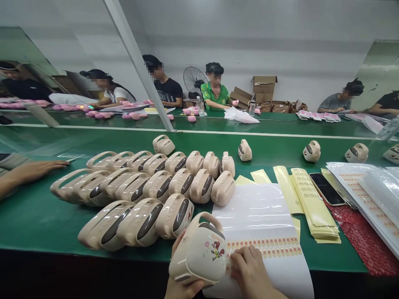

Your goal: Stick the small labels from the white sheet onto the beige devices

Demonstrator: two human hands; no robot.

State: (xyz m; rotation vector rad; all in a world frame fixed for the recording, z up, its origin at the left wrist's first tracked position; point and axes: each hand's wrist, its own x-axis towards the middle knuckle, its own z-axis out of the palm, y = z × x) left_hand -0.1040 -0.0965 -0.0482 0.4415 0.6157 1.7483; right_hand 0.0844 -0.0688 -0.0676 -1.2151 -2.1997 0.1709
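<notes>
My left hand (183, 286) grips a cream plastic device with a carrying handle (205, 253), which is tilted so its printed face with a red cartoon animal shows. Beside it, the curled fingers of my right hand (251, 268) are pinched together over the white sheet of small oval stickers (264, 216). Whatever is between those fingertips is too small to make out. The sticker sheet lies at the table's front edge and hangs over it. Left of my hands, several matching cream devices (158, 182) stand in rows, handles up, with dark oval panels.
Yellow sticker strips (314, 203), a black phone (327, 189) and bagged sticker sheets (374, 187) lie to the right, on red bubble wrap (355, 236). Several more cream devices stand along the far strip. A co-worker's hand (40, 170) rests at the left. Several people sit across the table.
</notes>
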